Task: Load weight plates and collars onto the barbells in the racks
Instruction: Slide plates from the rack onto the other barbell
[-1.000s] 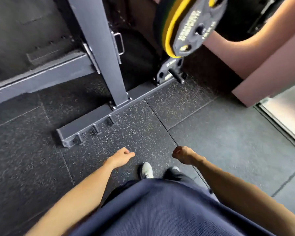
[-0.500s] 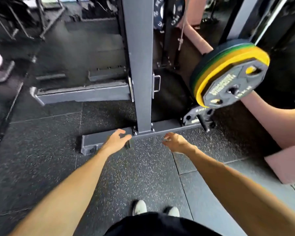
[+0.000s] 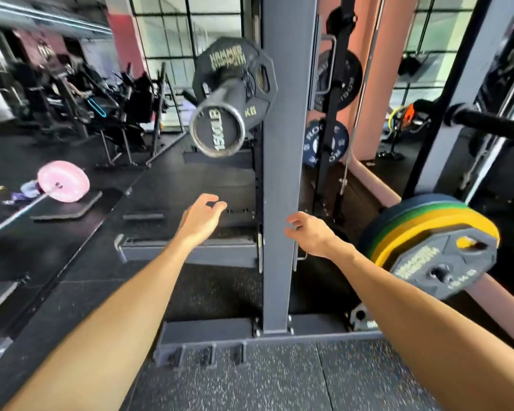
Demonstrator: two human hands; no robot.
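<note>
The left hand [image 3: 201, 221] is raised in front of the rack, fingers loosely curled and holding nothing, and it hangs in the air to the left of the grey rack upright [image 3: 282, 179] without touching it. The right hand [image 3: 309, 235] is also empty, its fingers relaxed and slightly bent, just to the right of the same upright and apart from it. Above the left hand, the barbell sleeve [image 3: 218, 129] points toward the camera, its round end cap marked with white lettering, and one black Hammer Strength plate [image 3: 235, 69] already sits on it against the rack; whether a collar is on the sleeve cannot be told through the blur. Low on the right, a stack of plates [image 3: 436, 247] hangs on a storage peg: a small black plate in front, then yellow, green and dark blue ones behind it. Further back, beside the upright, a dark blue Rogue plate [image 3: 324, 143] and a black plate [image 3: 339, 78] are stored on a second post. At the far left a pink plate [image 3: 63, 181] is mounted on another barbell [image 3: 15, 216] that lies on the black rubber floor [image 3: 250, 381], its plate resting on a dark mat [image 3: 69, 209]. The rack's base foot [image 3: 208, 345] runs across the floor below both forearms.
</note>
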